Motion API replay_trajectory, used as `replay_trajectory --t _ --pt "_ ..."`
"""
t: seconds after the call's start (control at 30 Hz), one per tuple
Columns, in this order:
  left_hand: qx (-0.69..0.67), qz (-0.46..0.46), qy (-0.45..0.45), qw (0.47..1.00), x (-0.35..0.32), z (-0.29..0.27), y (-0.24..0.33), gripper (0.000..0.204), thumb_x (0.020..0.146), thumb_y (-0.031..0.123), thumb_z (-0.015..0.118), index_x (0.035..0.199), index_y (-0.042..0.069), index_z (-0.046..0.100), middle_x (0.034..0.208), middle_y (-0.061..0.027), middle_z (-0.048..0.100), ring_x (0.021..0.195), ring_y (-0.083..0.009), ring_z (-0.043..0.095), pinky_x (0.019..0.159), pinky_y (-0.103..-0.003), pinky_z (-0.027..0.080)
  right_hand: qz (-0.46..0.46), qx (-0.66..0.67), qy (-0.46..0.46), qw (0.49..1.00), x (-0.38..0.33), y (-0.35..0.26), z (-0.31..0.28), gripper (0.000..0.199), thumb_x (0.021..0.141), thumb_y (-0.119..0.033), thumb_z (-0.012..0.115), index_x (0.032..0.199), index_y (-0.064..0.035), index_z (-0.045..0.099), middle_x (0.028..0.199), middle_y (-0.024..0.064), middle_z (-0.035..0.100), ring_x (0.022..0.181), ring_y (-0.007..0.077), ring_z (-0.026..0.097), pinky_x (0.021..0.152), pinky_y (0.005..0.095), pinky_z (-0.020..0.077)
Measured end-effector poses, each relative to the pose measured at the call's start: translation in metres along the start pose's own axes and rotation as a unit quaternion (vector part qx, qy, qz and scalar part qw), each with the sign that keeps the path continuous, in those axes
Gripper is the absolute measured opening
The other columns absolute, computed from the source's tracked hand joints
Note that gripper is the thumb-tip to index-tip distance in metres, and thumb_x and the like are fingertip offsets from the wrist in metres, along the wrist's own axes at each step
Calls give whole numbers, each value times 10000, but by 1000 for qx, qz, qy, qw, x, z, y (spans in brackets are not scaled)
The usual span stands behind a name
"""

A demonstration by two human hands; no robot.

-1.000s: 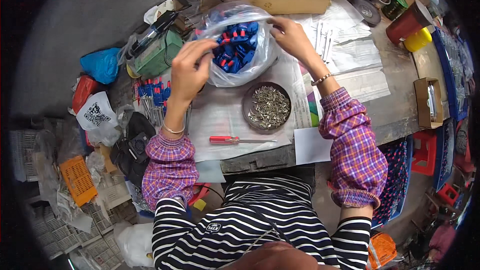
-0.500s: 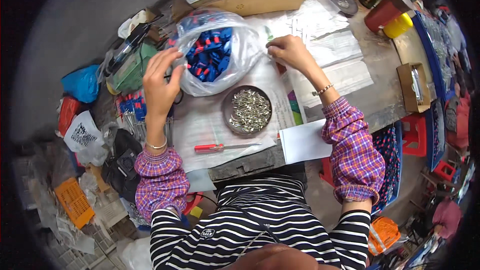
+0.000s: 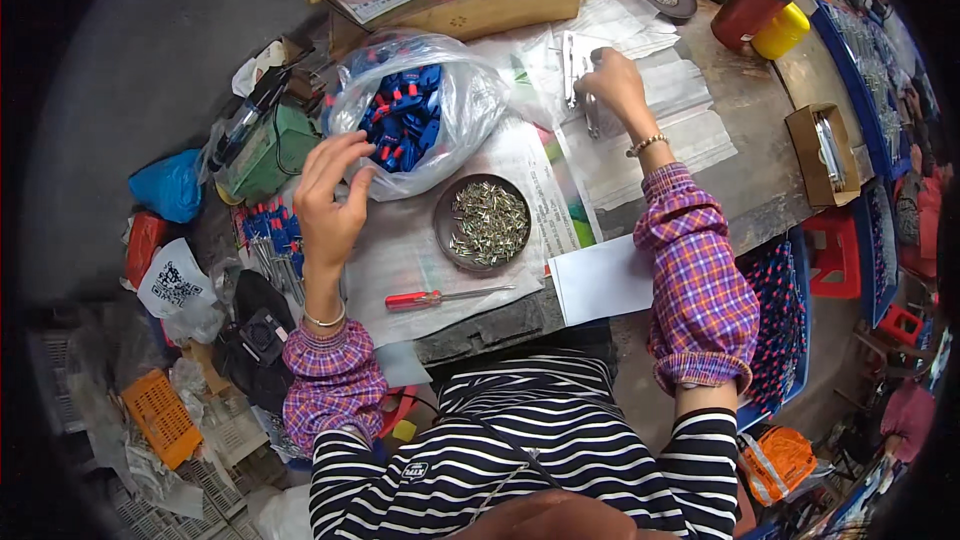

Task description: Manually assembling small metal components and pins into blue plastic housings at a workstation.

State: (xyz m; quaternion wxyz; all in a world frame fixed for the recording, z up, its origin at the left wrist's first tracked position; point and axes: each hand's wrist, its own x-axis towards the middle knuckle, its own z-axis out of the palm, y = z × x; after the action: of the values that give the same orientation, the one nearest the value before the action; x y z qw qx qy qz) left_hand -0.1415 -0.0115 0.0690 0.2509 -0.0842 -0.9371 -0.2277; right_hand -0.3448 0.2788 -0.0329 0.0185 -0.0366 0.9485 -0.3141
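My left hand (image 3: 332,195) hovers at the near left edge of a clear plastic bag (image 3: 470,105), fingers apart, holding nothing. Inside the bag lie many blue and red plastic parts (image 3: 405,120). My right hand (image 3: 615,85) is at the thin silvery metal strips (image 3: 568,70) right of the bag. Its fingers are curled down onto a strip, their tips partly hidden. A round dark dish (image 3: 440,230) of small shiny metal pins (image 3: 490,223) sits in front of the bag. Nearer me lies a red-handled screwdriver (image 3: 412,300).
White paper (image 3: 605,318) lies at the table's front edge. A wooden box (image 3: 500,0) stands at the back, with a red cylinder (image 3: 755,0) and yellow container (image 3: 782,32) at back right. A cardboard box (image 3: 822,155) holds metal pieces. Blue-handled tools (image 3: 275,230) lie left.
My right hand has left the bag's right rim and moved right to the metal strips. My left hand stays near the bag's left side. The whole view has shifted slightly.
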Motion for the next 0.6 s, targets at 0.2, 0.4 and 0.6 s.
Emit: replay_trajectory --t 0.2,0.4,0.6 --pt "-11 2 -6 1000 -1 2 5 225 704 -18 655 923 33 661 1018 -102 657 1000 -277 591 884 -363 446 12 71 -25 997 -6 14 -13 370 643 -168 637 979 -14 660 893 206 665 863 336 640 772 381 494" --pt "-13 10 -16 1000 -3 6 10 219 707 -20 651 921 25 661 1008 -112 657 992 -283 593 882 -369 446 -109 -133 67 983 -18 15 -1 364 656 -153 630 983 -1 586 856 223 646 818 364 627 739 431 490" --pt "-10 1 -29 1000 -8 3 16 214 710 -32 643 918 13 660 1029 -115 658 1009 -266 597 902 -358 435 -32 44 109 993 -20 12 -18 360 688 -127 568 1023 -5 618 802 238 649 749 352 640 677 408 493"
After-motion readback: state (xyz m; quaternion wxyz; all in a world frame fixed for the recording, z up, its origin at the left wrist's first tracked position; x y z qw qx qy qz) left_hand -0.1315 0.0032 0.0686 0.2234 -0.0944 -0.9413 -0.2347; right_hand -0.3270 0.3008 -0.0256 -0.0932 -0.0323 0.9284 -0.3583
